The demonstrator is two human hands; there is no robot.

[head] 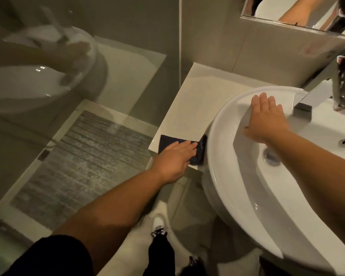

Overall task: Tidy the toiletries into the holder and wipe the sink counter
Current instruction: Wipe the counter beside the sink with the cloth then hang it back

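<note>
Pressing flat with its fingers stretched out, the left hand (172, 159) holds a dark cloth (168, 142) down on the pale counter (195, 108), just left of the white sink (223, 148), at the counter's near edge. The right hand (267, 118) lies open, palm down, on the sink's inner back slope, gripping nothing, close to the chrome faucet (315, 96).

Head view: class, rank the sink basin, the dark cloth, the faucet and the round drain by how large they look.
1. Sink basin
2. Faucet, partly cut off by the frame
3. Dark cloth, partly under the left hand
4. Drain
</note>
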